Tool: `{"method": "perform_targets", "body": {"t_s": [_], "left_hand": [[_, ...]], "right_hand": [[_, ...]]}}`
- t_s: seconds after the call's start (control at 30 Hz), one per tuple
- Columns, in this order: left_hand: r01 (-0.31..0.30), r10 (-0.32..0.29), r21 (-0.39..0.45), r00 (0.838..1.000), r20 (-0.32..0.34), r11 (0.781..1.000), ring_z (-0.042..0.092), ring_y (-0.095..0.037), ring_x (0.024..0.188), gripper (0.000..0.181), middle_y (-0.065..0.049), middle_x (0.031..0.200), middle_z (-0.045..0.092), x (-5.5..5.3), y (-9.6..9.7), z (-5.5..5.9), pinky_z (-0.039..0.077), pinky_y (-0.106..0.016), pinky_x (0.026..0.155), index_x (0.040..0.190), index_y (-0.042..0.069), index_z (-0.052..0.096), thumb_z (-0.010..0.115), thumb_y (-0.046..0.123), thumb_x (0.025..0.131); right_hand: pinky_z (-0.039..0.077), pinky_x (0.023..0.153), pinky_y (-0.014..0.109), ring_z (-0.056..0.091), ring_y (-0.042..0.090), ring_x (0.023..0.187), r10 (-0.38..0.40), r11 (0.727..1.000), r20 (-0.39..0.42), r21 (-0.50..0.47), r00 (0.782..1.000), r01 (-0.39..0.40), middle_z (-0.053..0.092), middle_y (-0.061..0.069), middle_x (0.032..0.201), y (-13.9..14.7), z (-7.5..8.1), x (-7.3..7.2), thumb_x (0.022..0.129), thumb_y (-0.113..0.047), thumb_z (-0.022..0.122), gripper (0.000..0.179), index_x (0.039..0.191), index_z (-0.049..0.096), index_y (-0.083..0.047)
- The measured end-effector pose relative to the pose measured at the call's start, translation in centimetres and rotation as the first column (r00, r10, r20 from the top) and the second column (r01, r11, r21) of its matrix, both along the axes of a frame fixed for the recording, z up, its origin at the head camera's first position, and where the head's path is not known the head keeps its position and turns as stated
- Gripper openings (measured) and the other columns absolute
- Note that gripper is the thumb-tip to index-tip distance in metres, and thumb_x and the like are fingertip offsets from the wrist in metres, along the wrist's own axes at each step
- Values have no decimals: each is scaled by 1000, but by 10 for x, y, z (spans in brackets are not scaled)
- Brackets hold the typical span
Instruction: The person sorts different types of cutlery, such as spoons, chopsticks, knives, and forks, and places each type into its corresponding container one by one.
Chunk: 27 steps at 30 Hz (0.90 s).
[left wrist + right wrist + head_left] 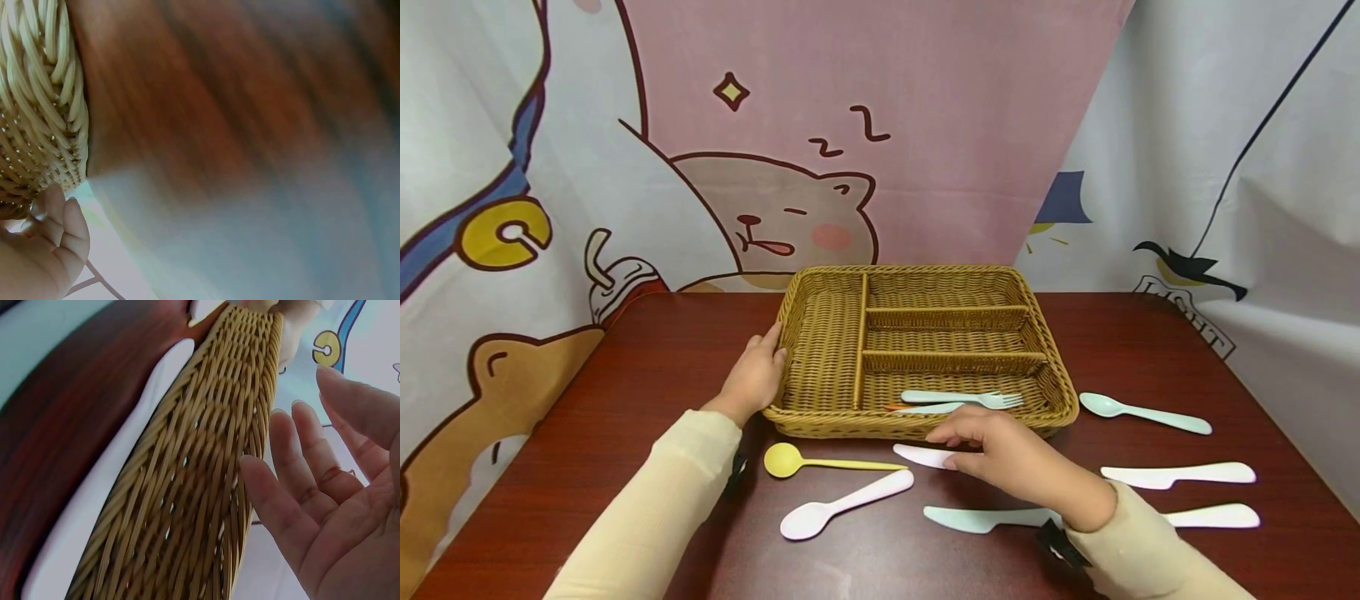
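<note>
A woven basket tray with several compartments stands on the table. Against its left side rests my left hand; the left wrist view shows its fingers loosely bent at the weave. My right hand hovers by the front wall, and in the right wrist view its fingers are spread with nothing held. Just below that hand lies a pale pink knife, partly hidden by it, along the basket's base. Inside the front compartment are a mint fork, another mint piece and a sliver of orange.
Before the basket lie a yellow spoon, a pink spoon and a mint knife, its handle under my right wrist. To the right are a mint spoon and two white knives. A cartoon-print curtain hangs behind.
</note>
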<state>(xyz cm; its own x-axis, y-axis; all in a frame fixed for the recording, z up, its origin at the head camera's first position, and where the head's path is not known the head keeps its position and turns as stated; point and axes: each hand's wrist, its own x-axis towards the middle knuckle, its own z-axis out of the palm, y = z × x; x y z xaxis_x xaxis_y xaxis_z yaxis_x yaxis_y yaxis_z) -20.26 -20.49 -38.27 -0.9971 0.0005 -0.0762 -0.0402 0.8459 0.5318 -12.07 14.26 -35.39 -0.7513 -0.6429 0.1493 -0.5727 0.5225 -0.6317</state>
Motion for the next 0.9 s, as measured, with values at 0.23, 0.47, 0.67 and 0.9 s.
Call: {"method": "perform_targets", "body": {"t_s": [0.23,0.47,0.67,0.9], "left_hand": [[-3,3,0,1000,-5,1000,44,-41,125,55,-27,138,36,0,0,0,36,-54,103,156,8,11,31,22,107],[-1,1,4,1000,-3,1000,45,-41,125,55,-27,137,36,1,0,1,36,-54,103,156,7,11,31,21,107],[6,-7,4,1000,10,1000,46,-41,123,55,-28,140,34,2,1,2,38,-54,100,156,8,10,31,21,107],[5,-5,1,1000,0,1000,46,-41,124,55,-27,140,34,2,1,2,38,-54,101,156,7,11,32,22,107]], "right_hand": [[49,74,27,59,9,93,61,997,-12,43,998,-60,67,-3,107,-13,-3,2,83,-8,75,25,107,74,-13],[50,79,28,61,8,95,147,985,-33,93,989,-144,66,-6,105,-29,-4,3,84,-7,75,27,109,73,-14],[49,76,25,60,5,90,200,970,-61,152,978,-189,65,-8,103,-43,-5,4,85,-11,74,23,107,74,-16],[49,76,24,60,4,91,239,954,-59,200,969,-223,65,-9,104,-56,-6,3,85,-13,74,24,108,74,-17]]}}
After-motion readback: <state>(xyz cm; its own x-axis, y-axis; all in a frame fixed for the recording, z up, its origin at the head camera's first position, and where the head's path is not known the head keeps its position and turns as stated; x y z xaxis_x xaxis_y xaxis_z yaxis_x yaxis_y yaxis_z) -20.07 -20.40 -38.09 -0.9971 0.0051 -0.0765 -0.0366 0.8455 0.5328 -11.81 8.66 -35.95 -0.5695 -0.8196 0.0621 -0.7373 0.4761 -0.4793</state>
